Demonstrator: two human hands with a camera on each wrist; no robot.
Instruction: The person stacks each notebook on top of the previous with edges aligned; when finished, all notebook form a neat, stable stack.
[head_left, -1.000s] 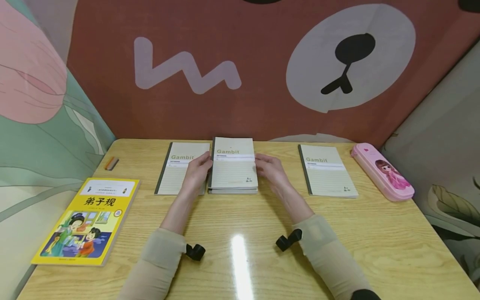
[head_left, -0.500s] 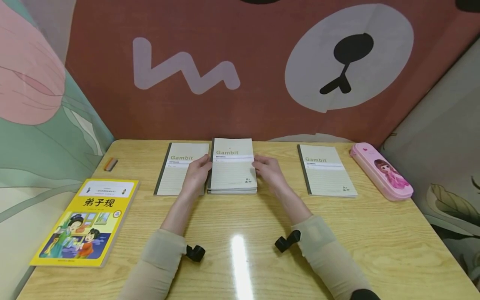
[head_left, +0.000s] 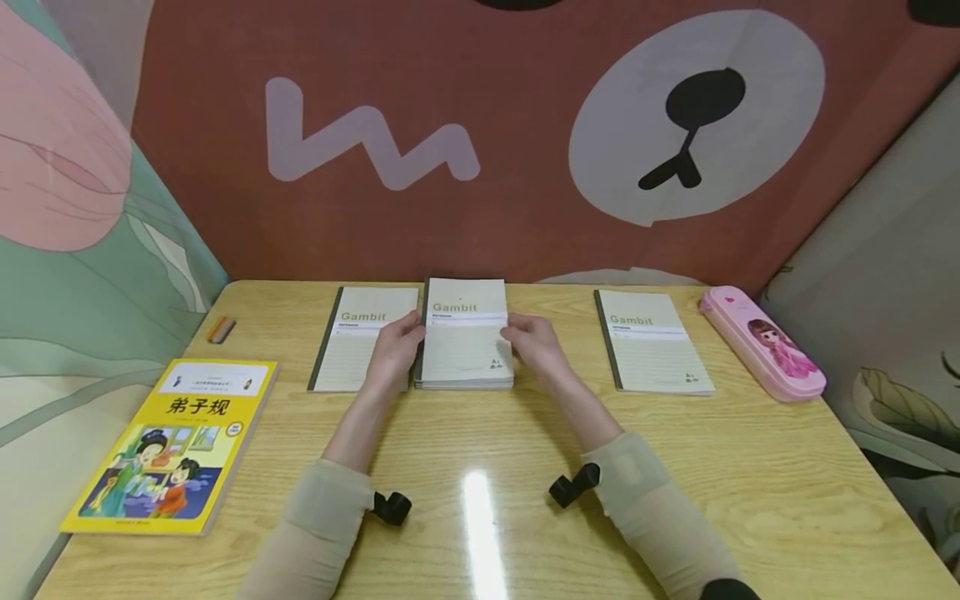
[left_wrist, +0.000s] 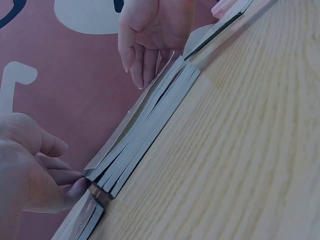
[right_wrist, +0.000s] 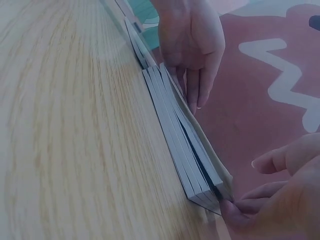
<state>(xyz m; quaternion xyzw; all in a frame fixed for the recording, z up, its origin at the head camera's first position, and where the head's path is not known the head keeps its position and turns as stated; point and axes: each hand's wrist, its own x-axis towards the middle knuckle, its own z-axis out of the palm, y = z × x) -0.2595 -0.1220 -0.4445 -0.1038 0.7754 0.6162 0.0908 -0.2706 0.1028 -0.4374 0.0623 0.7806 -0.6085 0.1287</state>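
A stack of several pale Gambit notebooks [head_left: 465, 350] with dark spines lies at the back middle of the table. My left hand [head_left: 393, 354] holds its left edge, and my right hand [head_left: 534, 346] grips the right edge with the thumb at the cover's rim. In the left wrist view, the left fingers [left_wrist: 75, 190] pinch a corner of the upper notebooks. Gaps show between the upper notebooks [right_wrist: 197, 145] in the right wrist view, while the lower ones lie close together. One notebook [head_left: 360, 358] lies left of the stack, partly behind my left hand; another notebook [head_left: 656, 350] lies apart on the right.
A pink pencil case [head_left: 765, 342] lies at the right edge of the wooden table [head_left: 465, 442]. On the left are a yellow book [head_left: 172, 450] and a small orange-and-grey eraser-like block [head_left: 221, 329]. A printed wall [head_left: 375, 225] stands behind the table's back edge.
My right thumb has moved inward onto the right rim of the stack's cover. The left hand and the stack have hardly moved, and the other things stay where they were.
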